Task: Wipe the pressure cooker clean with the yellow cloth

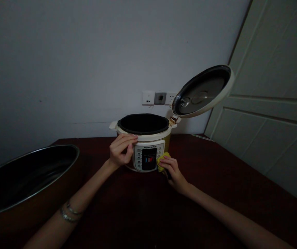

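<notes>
A cream electric pressure cooker (148,147) stands on the dark red table (215,180) with its lid (202,91) swung open up and to the right, showing the dark inner pot. My left hand (121,150) rests on the cooker's left front, fingers curled against the rim above the control panel. My right hand (171,169) is closed on a small yellow cloth (161,160), pressed against the cooker's lower right front beside the panel. Two bracelets sit on my left wrist.
A large dark metal basin (21,176) lies on the table at the left. Wall sockets (160,98) are on the white wall behind the cooker. A pale door (272,103) stands at the right.
</notes>
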The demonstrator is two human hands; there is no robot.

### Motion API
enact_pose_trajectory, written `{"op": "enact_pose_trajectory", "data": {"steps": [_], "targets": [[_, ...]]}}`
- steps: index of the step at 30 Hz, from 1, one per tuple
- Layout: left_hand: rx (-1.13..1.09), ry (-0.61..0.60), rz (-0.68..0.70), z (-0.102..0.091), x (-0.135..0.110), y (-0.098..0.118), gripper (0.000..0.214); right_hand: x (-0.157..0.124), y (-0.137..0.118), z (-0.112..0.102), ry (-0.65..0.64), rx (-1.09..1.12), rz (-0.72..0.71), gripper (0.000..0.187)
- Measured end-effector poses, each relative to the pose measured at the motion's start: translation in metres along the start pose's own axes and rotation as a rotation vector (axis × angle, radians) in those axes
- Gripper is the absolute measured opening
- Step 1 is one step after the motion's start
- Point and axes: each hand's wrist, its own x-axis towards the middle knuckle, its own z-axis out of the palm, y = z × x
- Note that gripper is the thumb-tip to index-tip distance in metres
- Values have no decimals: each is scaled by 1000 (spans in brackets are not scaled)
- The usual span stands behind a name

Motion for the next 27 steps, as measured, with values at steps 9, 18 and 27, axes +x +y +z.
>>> {"op": "enact_pose_trajectory", "data": {"steps": [9,18,27], "targets": [[-6,-11,-10,-1,0,-1,26,52,8,-29,11,-80,-112,64],[-16,-6,-27,0,2,0,24,23,6,-19,-171,-251,-471,34],[-20,-12,-67,0,5,-1,22,59,-9,-29,-203,-309,-543,28]]}}
